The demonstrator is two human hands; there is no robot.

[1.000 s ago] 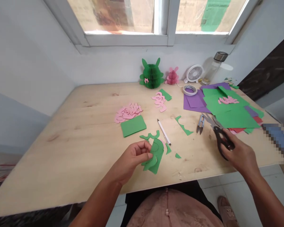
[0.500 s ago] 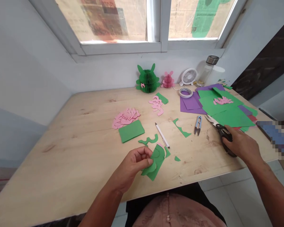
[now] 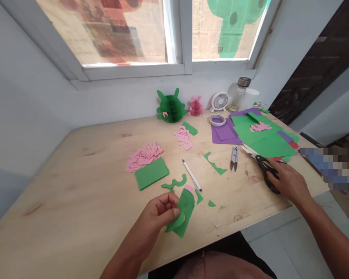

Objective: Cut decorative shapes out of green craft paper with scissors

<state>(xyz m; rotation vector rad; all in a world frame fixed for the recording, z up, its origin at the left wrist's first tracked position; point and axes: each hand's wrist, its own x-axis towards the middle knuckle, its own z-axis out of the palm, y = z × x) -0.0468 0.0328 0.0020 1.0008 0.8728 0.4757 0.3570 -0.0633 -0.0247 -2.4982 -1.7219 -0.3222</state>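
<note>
At the near edge of the wooden table (image 3: 75,201), a curved-cut green paper piece (image 3: 184,217) is pinched between the thumb and curled fingers of the left hand (image 3: 159,217). Its long axis is tilted, running from lower left up toward the far wall, and its edges are cut in rounded curves, with a bit of pink paper (image 3: 189,189) showing at the upper end. Farther right, black-handled scissors (image 3: 266,172) are covered by the right hand (image 3: 289,182), fingers wrapped over the handles, the blades pointing up and left, just beside the stacked paper sheets (image 3: 272,146).
</note>
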